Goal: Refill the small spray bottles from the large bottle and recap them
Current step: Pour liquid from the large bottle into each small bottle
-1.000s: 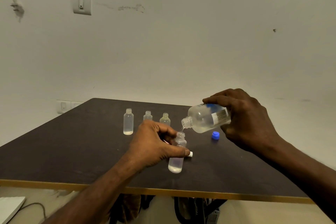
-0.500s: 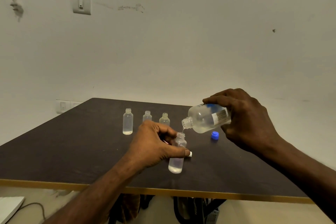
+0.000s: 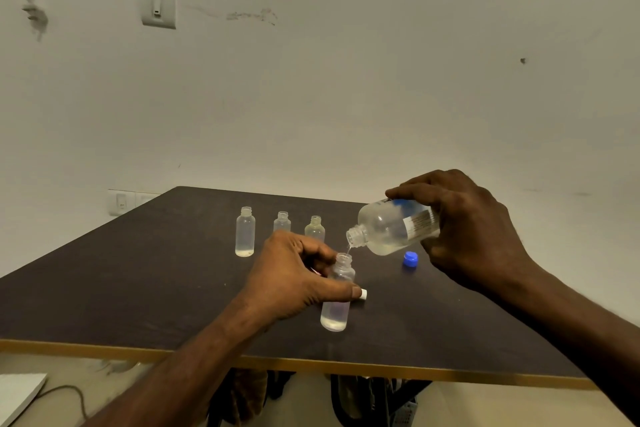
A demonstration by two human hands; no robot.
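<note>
My left hand (image 3: pixel 294 274) grips a small clear spray bottle (image 3: pixel 336 305) standing upright near the front of the dark table (image 3: pixel 138 281); the bottle's neck is uncapped. A white cap (image 3: pixel 363 294) shows at my thumb tip. My right hand (image 3: pixel 471 229) holds the large clear bottle (image 3: pixel 391 227) tilted with its mouth down-left, just above the small bottle's neck. A thin stream runs from it into the small bottle. Three more uncapped small bottles stand behind: one at the left (image 3: pixel 245 231), one in the middle (image 3: pixel 282 221), one at the right (image 3: pixel 314 227).
The large bottle's blue cap (image 3: pixel 410 259) lies on the table right of the small bottle. The table's wooden front edge (image 3: pixel 415 373) runs below my arms. Cables and dark items sit under the table. A white wall rises behind.
Both hands and bottles keep almost the same pose. The pouring continues.
</note>
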